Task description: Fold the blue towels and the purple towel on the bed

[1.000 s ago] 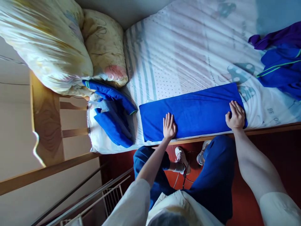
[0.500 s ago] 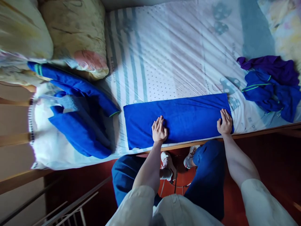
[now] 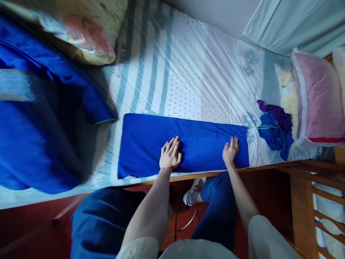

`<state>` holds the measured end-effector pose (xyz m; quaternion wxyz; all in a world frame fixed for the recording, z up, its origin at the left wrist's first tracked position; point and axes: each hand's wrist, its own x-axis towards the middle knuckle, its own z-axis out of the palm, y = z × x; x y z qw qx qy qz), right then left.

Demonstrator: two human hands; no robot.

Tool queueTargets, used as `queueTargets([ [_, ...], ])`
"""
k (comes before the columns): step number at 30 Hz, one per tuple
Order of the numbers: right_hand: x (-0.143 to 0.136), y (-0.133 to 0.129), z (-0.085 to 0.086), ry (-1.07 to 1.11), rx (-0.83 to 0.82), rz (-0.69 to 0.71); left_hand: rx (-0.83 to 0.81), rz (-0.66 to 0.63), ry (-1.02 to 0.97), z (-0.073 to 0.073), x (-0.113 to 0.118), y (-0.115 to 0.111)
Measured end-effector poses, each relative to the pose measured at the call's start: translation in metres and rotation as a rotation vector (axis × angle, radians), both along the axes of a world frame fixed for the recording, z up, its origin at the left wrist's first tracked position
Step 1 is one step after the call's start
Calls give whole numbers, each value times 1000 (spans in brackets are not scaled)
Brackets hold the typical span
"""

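A folded blue cloth (image 3: 205, 144) lies in a long flat rectangle along the near edge of the bed. My left hand (image 3: 170, 154) rests flat near its middle, fingers stretched out and open. Toward the cloth's right end, my right hand (image 3: 231, 151) lies on the fabric, its fingers loosely extended and holding nothing. Faint creases run across the upper right part of the cloth. A small pale tag (image 3: 130, 177) shows at its lower left corner.
A blue jacket-like garment (image 3: 54, 144) spreads at the left, below a yellow floral pillow (image 3: 91, 34). Crumpled blue and purple clothes (image 3: 277, 126) lie at the right, beside a pink pillow (image 3: 319, 97). A wooden bed rail (image 3: 269, 166) runs along the near edge.
My view has turned to the right, bringing the pink pillow and curtain into sight. My right hand has shifted slightly inward from the cloth's right end. My left hand stays flat on the cloth.
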<state>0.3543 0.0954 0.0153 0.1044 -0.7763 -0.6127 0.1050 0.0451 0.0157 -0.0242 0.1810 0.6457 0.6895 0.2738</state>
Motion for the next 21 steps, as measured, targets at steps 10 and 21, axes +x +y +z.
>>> queueTargets([
  [10, -188, -5, -3, 257, -185, 601, -20, 12, -52, -6, -1, 0],
  [21, -13, 56, 0, 4, -112, 494, -29, 18, -62, -1, -1, 1],
])
